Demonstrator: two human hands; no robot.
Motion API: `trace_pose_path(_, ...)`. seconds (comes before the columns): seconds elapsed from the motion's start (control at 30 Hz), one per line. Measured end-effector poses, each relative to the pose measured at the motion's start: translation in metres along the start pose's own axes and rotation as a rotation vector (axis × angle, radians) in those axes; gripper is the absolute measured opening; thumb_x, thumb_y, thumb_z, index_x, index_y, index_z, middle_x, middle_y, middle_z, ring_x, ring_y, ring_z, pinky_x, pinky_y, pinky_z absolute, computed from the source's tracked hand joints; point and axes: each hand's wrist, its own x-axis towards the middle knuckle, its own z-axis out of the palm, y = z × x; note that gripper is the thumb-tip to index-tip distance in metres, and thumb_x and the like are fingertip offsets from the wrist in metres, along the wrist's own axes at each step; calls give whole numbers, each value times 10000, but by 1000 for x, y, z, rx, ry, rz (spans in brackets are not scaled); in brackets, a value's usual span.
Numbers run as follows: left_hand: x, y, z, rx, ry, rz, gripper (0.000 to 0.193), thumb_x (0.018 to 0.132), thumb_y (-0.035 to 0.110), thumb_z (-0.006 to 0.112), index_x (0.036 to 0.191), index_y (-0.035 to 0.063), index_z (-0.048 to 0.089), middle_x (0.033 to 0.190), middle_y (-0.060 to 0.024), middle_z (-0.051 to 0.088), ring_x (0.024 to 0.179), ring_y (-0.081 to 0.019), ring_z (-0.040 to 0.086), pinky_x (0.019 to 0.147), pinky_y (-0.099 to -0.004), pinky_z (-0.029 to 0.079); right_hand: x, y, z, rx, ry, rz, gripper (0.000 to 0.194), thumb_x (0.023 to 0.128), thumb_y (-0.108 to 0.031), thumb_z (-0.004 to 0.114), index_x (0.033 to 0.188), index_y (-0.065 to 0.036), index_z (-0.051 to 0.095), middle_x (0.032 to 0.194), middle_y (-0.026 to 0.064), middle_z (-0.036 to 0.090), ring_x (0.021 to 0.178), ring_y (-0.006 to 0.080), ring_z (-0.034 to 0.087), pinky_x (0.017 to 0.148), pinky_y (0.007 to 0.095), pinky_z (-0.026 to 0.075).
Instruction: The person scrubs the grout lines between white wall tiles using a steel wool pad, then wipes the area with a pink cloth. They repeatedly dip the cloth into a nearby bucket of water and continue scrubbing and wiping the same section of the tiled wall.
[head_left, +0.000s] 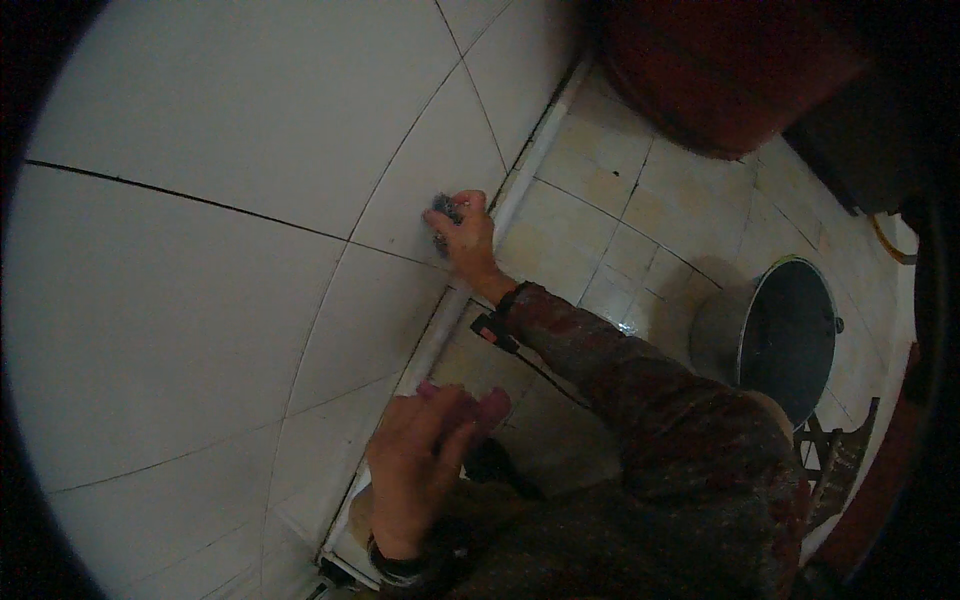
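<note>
My right hand (469, 236) reaches out to a white tiled wall (225, 315) and grips a dark grey scouring pad (441, 244), perhaps steel wool, against a tile just above the floor edge. Lower in the picture, my left hand (416, 457) is raised near the wall's foot, its fingers bent around a soft pink thing (491, 407), perhaps a cloth. Motion blur hides its exact kind. Both sleeves are dark, and the right one crosses over the floor.
A grey metal bucket or pot (787, 345) stands on the yellowish tiled floor (574, 202) at right. A large dark red container (720, 75) is at the top right. Near my right forearm lies a small black-and-red device (491, 330) with a cord. A pale strip (536, 161) edges the wall.
</note>
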Motion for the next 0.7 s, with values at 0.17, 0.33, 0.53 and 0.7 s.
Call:
trace_pose_path(0.17, -5, 1, -1, 5, 30, 18, 361, 782, 107, 787, 1126, 96, 681, 950, -102, 691, 882, -341, 632, 742, -422, 517, 9, -52, 7, 5, -22, -291, 379, 802, -107, 827, 1035, -8, 545, 994, 118, 659, 824, 183, 648, 716, 317, 536)
trace_pose_path(0.33, -4, -4, 0, -18, 31, -10, 351, 786, 121, 785, 1122, 107, 686, 945, -105, 689, 879, -337, 632, 737, -418, 514, -10, -34, 24, -128, 62, -762, 344, 745, -108, 853, 948, -10, 593, 980, 125, 603, 820, 281, 615, 715, 356, 517)
trace_pose_path(0.53, -6, 0, 2, 42, -10, -34, 357, 789, 140, 780, 1132, 120, 686, 939, -104, 691, 891, -336, 641, 755, -409, 523, -18, 70, -7, -241, -58, -482, 251, 798, -116, 807, 885, -10, 597, 928, 111, 581, 809, 272, 595, 733, 341, 499)
trace_pose_path(0.7, -4, 7, 0, 38, 39, -7, 357, 788, 130, 778, 1133, 125, 690, 950, -101, 698, 898, -334, 645, 761, -406, 525, -14, 50, -13, -26, -21, -194, 255, 852, -130, 743, 1005, 8, 593, 975, 160, 592, 855, 321, 616, 776, 387, 507)
